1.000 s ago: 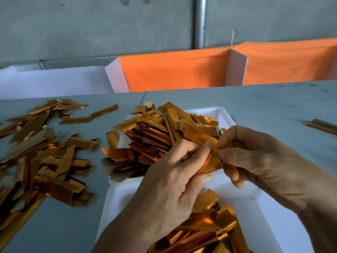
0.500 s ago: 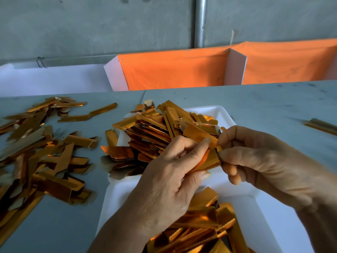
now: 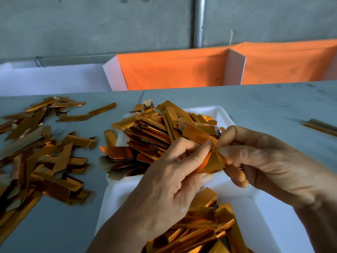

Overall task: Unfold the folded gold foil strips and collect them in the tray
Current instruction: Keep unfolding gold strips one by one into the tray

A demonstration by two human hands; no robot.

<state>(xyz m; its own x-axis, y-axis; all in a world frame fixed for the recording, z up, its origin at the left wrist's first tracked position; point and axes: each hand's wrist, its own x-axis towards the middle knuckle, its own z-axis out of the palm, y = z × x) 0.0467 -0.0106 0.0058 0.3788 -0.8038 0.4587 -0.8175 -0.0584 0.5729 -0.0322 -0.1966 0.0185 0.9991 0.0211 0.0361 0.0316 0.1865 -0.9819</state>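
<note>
Nearest us, a pile of gold strips [image 3: 198, 232] lies in the white tray [image 3: 116, 201]. Above it our left hand [image 3: 169, 181] and right hand [image 3: 264, 161] each close a grip on one folded foil strip [image 3: 212, 163]. Beyond, a second heap [image 3: 160, 128] fills the tray's far end; loose strips [image 3: 42, 152] litter the bench [image 3: 255, 106] leftward.

The pale grey-blue counter [image 3: 255, 106] carries a white rectangular foam tray [image 3: 226, 114] heaped with gold foil. A loose spread of shiny gold foil strips [image 3: 42, 157] covers its left side, and one lone strip [image 3: 319, 126] lies far right.
</note>
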